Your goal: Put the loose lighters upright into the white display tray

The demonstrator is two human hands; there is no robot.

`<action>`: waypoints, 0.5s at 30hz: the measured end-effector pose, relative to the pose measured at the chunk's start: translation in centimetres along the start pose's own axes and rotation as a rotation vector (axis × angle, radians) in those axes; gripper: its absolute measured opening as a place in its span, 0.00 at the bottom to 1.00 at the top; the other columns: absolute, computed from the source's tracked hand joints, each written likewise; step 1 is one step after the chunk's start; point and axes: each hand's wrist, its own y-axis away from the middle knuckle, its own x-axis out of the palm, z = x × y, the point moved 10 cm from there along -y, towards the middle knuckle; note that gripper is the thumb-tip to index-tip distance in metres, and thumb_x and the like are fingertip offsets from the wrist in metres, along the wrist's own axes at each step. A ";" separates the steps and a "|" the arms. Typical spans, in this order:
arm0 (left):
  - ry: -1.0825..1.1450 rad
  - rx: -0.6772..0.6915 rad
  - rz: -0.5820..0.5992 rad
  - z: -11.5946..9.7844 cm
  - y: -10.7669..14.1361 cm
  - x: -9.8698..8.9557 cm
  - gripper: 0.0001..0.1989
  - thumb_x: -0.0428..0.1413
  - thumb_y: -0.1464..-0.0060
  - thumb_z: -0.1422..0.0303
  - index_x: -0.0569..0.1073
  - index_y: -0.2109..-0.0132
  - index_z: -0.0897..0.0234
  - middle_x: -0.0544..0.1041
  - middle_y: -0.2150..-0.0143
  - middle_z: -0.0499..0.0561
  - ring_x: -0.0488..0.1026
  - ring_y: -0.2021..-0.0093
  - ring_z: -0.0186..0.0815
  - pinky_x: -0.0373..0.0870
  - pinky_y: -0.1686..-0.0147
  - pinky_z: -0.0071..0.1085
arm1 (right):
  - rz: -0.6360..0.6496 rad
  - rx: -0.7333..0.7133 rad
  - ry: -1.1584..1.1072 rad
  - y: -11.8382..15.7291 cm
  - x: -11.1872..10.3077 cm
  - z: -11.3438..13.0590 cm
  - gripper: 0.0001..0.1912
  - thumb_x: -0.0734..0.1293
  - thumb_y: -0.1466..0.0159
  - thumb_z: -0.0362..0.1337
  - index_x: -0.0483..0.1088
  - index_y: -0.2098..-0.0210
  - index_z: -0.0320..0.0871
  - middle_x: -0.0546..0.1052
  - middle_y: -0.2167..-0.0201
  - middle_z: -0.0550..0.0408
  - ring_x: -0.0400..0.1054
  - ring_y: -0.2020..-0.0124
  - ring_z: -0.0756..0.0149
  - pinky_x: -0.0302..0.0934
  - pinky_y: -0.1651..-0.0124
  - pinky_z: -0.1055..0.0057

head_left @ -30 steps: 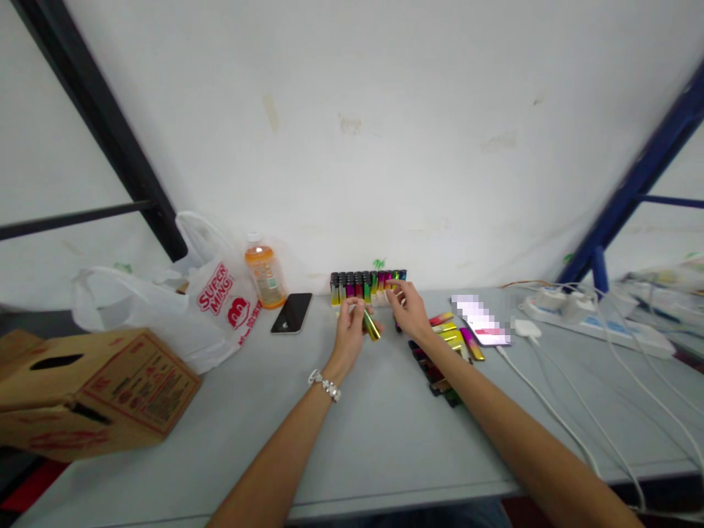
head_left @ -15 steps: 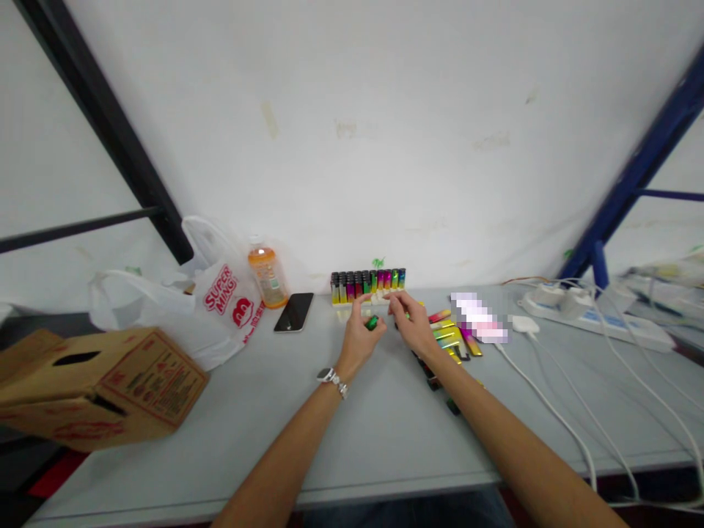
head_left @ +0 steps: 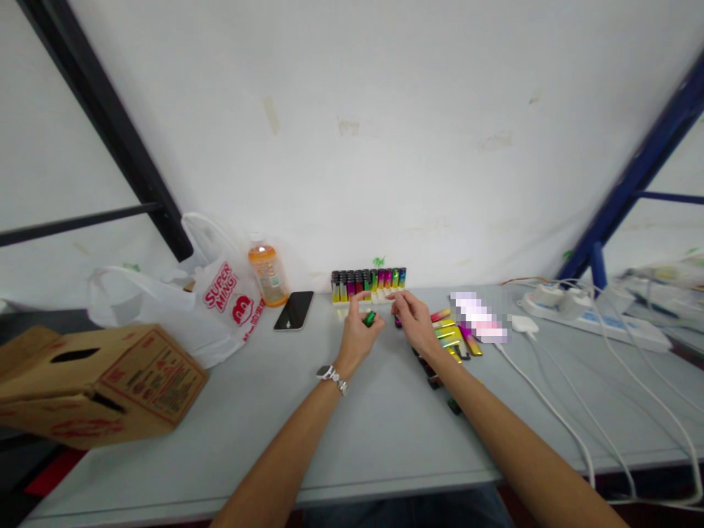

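Observation:
My left hand is closed around a green lighter, its index finger stretched toward the white tray. Several lighters stand upright in that tray, mostly with black tops on the left side and shiny coloured bodies on the right. My right hand has its fingers curled in front of the tray's right part. A dark and purple lighter shows under its fingertips, most of it hidden by the hand. Loose shiny lighters lie beside the right wrist, and more dark-topped ones partly under the forearm.
A black phone and an orange bottle are to the left, near a white plastic bag and a cardboard box. On the right are a blurred-out phone, a white charger, cables and a power strip.
My hands stay almost in place. The green lighter in my left hand has tilted slightly, and my right fingers have shifted a little, showing more purple beneath them.

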 end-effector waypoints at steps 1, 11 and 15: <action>-0.002 0.002 -0.004 0.0 0.0 0.0 0.26 0.58 0.49 0.69 0.63 0.43 0.62 0.66 0.77 0.39 0.62 0.78 0.26 0.56 0.76 0.22 | 0.003 0.000 0.001 0.0 0.1 0.0 0.22 0.58 0.32 0.53 0.74 0.60 0.43 0.69 0.76 0.59 0.61 0.76 0.68 0.55 0.72 0.72; -0.110 0.062 0.104 -0.2 0.6 0.9 0.33 0.58 0.46 0.66 0.54 0.37 0.61 0.75 0.70 0.45 0.71 0.72 0.33 0.66 0.68 0.28 | 0.227 0.129 -0.157 0.3 3.5 -1.5 0.18 0.71 0.43 0.52 0.75 0.65 0.43 0.78 0.71 0.54 0.70 0.70 0.64 0.64 0.66 0.68; -0.171 0.123 0.151 -0.3 0.5 1.5 0.35 0.57 0.45 0.67 0.50 0.35 0.63 0.76 0.61 0.51 0.74 0.65 0.36 0.70 0.61 0.33 | 0.269 0.204 -0.275 -0.1 3.7 -2.1 0.19 0.74 0.47 0.51 0.72 0.66 0.42 0.77 0.74 0.55 0.71 0.74 0.65 0.65 0.69 0.68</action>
